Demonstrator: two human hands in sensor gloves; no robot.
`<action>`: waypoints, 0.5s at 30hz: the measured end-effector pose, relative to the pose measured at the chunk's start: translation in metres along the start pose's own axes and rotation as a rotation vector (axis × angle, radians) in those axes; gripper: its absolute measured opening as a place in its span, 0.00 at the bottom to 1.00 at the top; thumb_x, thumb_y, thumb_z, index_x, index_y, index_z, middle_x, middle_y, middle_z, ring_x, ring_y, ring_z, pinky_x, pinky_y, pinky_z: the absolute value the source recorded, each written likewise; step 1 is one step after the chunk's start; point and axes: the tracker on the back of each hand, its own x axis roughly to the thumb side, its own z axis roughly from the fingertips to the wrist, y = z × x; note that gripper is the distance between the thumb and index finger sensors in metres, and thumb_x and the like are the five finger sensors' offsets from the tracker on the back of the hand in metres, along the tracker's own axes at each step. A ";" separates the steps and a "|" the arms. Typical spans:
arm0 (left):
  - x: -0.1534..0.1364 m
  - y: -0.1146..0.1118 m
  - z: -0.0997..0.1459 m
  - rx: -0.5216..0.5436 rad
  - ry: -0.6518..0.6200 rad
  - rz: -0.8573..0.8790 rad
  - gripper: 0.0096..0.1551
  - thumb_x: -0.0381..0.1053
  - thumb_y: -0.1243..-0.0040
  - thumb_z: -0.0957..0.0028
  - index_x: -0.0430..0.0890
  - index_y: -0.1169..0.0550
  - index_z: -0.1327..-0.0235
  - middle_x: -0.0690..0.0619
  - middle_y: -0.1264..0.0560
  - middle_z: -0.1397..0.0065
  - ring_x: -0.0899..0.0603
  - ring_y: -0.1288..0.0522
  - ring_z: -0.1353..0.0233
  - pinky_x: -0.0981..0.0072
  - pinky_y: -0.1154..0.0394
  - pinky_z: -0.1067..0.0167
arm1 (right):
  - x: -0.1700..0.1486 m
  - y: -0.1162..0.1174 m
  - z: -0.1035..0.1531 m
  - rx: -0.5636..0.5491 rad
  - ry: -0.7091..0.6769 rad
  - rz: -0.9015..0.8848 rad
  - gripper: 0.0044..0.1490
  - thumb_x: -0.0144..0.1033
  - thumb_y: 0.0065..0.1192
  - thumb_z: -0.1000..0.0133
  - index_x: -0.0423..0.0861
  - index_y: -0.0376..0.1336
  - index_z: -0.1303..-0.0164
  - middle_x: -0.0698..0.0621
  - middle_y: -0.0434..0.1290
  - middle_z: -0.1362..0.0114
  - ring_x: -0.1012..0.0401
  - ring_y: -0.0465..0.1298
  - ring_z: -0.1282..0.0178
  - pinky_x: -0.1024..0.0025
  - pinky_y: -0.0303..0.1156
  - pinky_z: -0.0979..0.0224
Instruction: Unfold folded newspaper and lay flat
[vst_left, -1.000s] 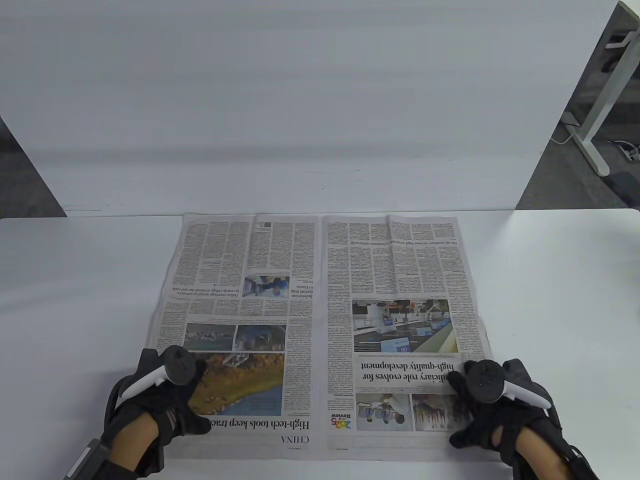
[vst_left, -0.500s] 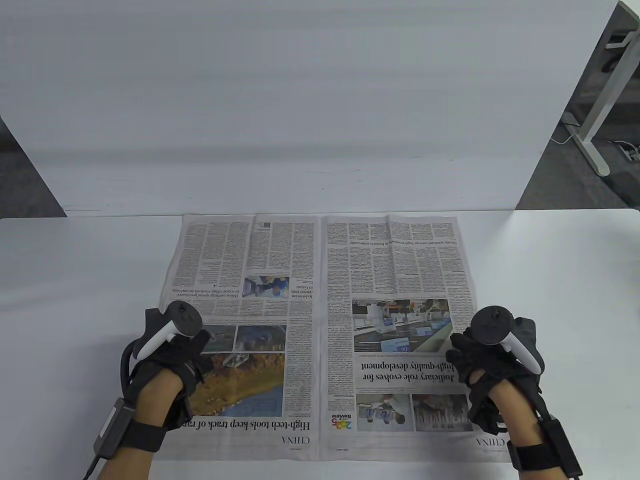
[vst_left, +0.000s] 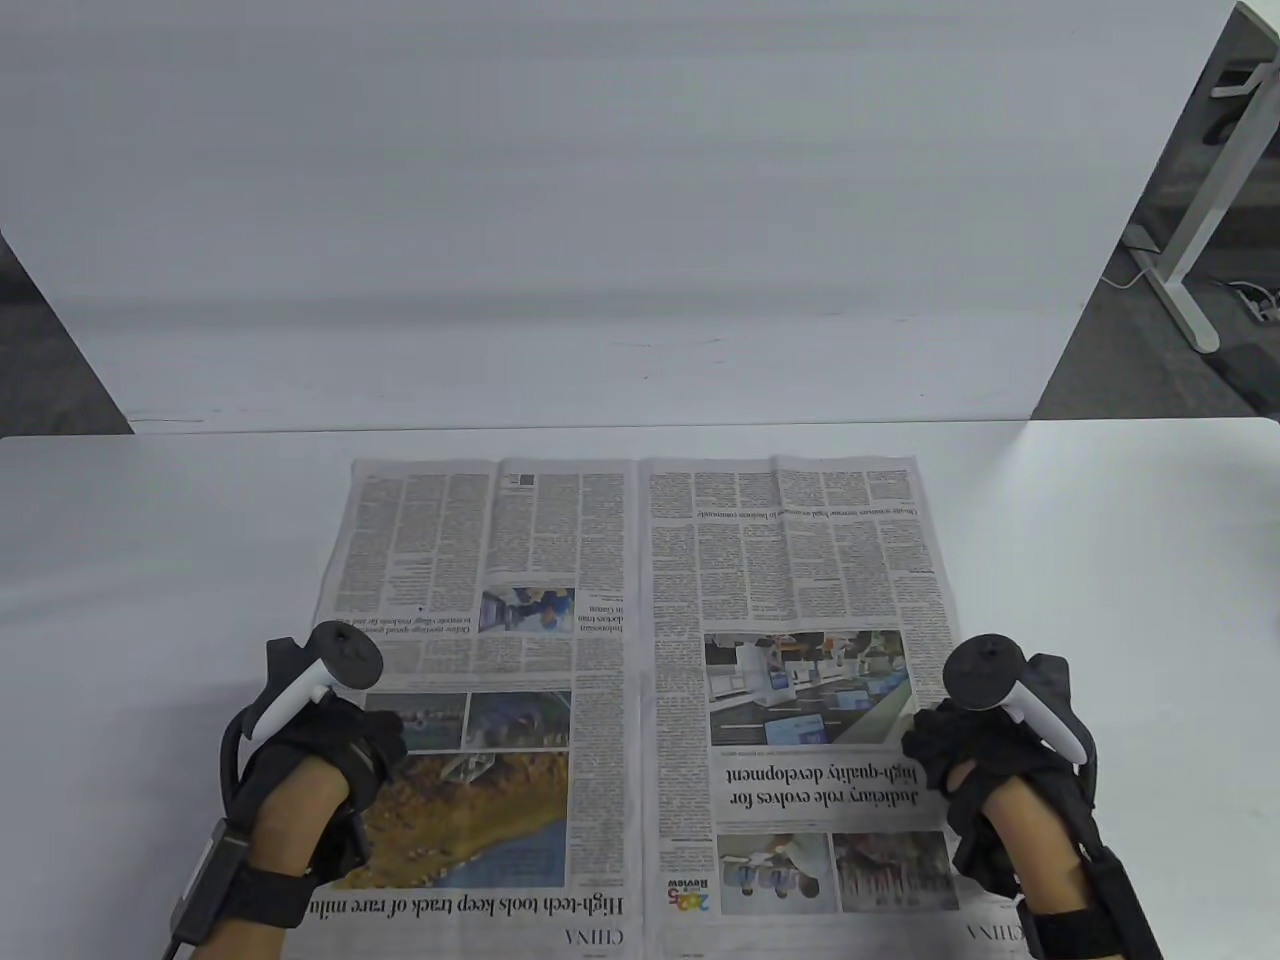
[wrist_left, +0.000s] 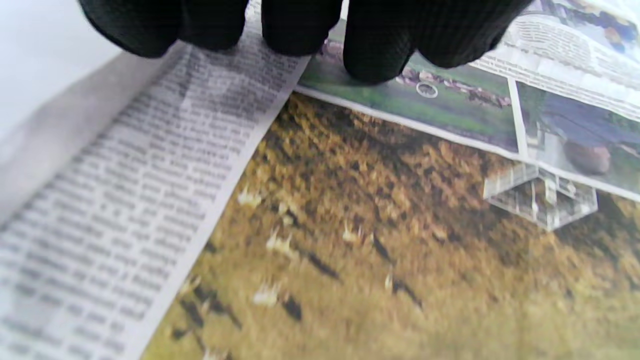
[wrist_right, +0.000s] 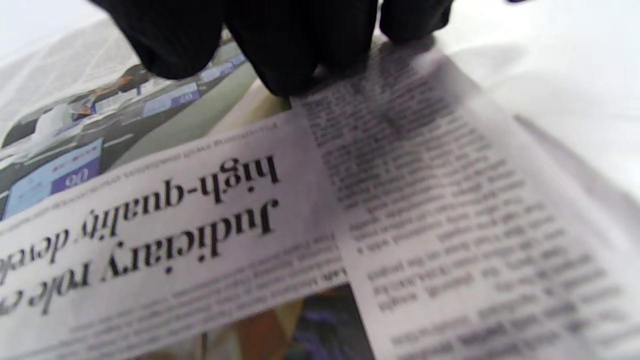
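The newspaper (vst_left: 640, 650) lies opened to a two-page spread on the white table (vst_left: 150, 560), with its headlines upside down to me. Its near edge runs out of the bottom of the table view. My left hand (vst_left: 340, 740) presses its fingertips (wrist_left: 375, 55) down on the left page near the outer edge, above the yellow field photo (wrist_left: 380, 240). My right hand (vst_left: 985, 760) presses its fingertips (wrist_right: 285, 60) on the right page beside the "Judiciary" headline (wrist_right: 200, 225). Both outer edges look slightly lifted off the table. Neither hand holds anything.
A white backboard (vst_left: 600, 200) stands behind the table's far edge. A desk leg (vst_left: 1190, 250) and floor show at the far right. Bare table lies to the left and right (vst_left: 1120, 560) of the paper.
Both hands first moved up the page edges away from me, then drew back toward me. The whole newspaper slid toward me with them, away from the backboard.
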 end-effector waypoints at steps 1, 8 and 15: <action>0.001 -0.001 0.001 -0.013 0.010 -0.010 0.32 0.53 0.43 0.50 0.49 0.28 0.30 0.36 0.40 0.23 0.21 0.42 0.24 0.31 0.34 0.34 | -0.001 0.000 0.002 0.018 0.006 0.009 0.39 0.50 0.60 0.47 0.39 0.65 0.31 0.34 0.58 0.22 0.33 0.52 0.22 0.24 0.49 0.33; 0.016 0.004 0.009 0.045 0.043 -0.069 0.34 0.54 0.43 0.50 0.49 0.31 0.28 0.37 0.41 0.20 0.22 0.44 0.23 0.30 0.37 0.33 | 0.015 -0.009 0.010 -0.053 0.005 0.031 0.41 0.48 0.61 0.47 0.35 0.63 0.30 0.29 0.58 0.21 0.28 0.52 0.24 0.22 0.49 0.34; 0.107 0.004 0.023 0.205 -0.174 -0.118 0.39 0.58 0.45 0.49 0.55 0.42 0.23 0.39 0.55 0.18 0.21 0.55 0.21 0.27 0.45 0.30 | 0.127 0.008 0.012 -0.145 -0.129 0.104 0.44 0.50 0.59 0.46 0.44 0.54 0.22 0.34 0.44 0.16 0.28 0.43 0.21 0.21 0.44 0.33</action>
